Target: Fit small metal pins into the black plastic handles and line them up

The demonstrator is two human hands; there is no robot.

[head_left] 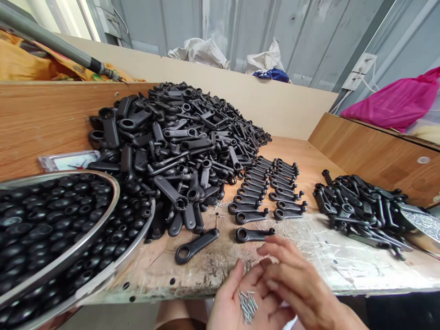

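My left hand (237, 300) is palm up at the table's front edge, cupping a small heap of thin metal pins (248, 306). Over its fingers hovers my right hand (295, 279), its fingers bent and apart, with nothing visible in them. Just beyond its fingertips lies a black crank handle (252, 235) with a ring at one end and a knob at the other; I cannot tell whether they touch. Another crank handle (197, 246) lies to the left, with no knob visible. Farther back, two rows of crank handles (249, 202) lie side by side.
A large pile of black handles (182, 146) fills the back left. Metal-rimmed bowls (115, 183) of black knobs stand at left. More handles (357, 211) and a metal bowl of pins (421, 227) are at right. A grey power tool (62, 43) hangs upper left. Loose pins (222, 204) lie mid-table.
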